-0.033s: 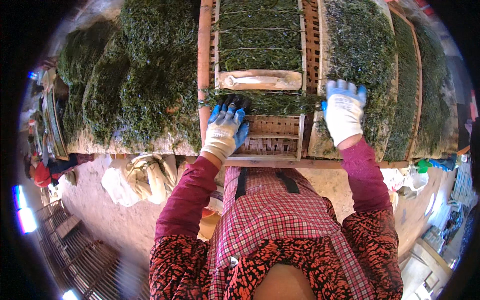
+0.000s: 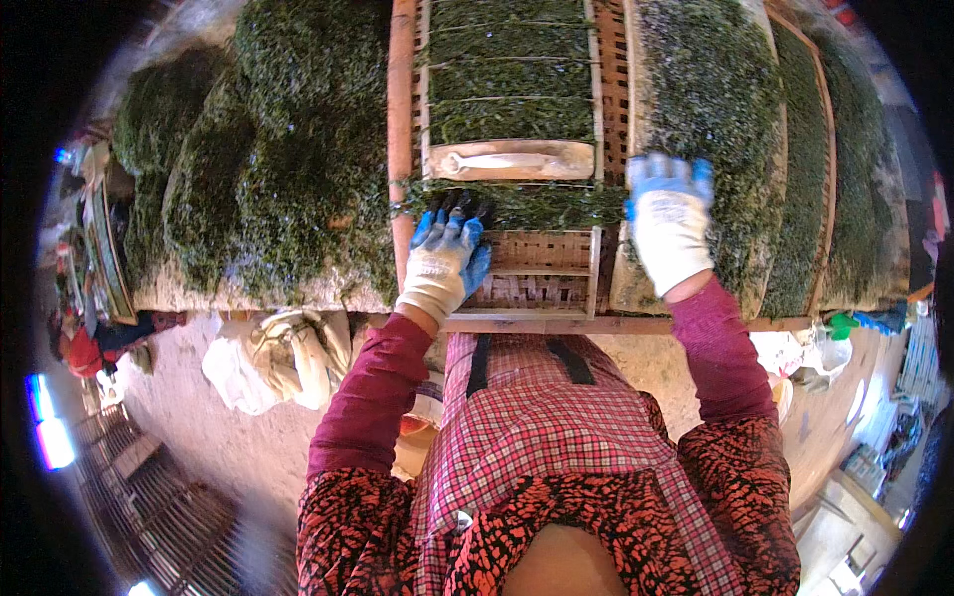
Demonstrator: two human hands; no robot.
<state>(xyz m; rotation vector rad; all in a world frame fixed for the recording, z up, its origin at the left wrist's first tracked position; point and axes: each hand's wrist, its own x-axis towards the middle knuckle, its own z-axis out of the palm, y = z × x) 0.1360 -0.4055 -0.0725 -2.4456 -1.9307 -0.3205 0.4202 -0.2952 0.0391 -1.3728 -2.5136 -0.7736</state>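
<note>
Both my hands wear white gloves with blue fingers. My left hand point(image 2: 444, 260) lies at the left end of a strip of shredded dark green leaves point(image 2: 552, 207), fingers apart, its darkened fingertips against the leaves. At the strip's right end is my right hand point(image 2: 671, 223), slightly blurred, open and holding nothing, its fingers stretched forward. Just beyond the strip lies a pale wooden bar point(image 2: 515, 160) across a slatted frame point(image 2: 596, 266). Further away, the frame's rows are filled with the same green material point(image 2: 512, 74). Woven openwork shows through the near part of the frame.
Large heaps of the shredded leaves point(image 2: 288, 189) cover the surface to the left. More of it lies on boards to the right point(image 2: 711, 109). A wooden rail point(image 2: 400, 109) runs along the frame's left. Below the table edge hang pale sacks point(image 2: 288, 358).
My right hand has shifted slightly left, toward the strip's right end. The left hand stays at the strip's left end.
</note>
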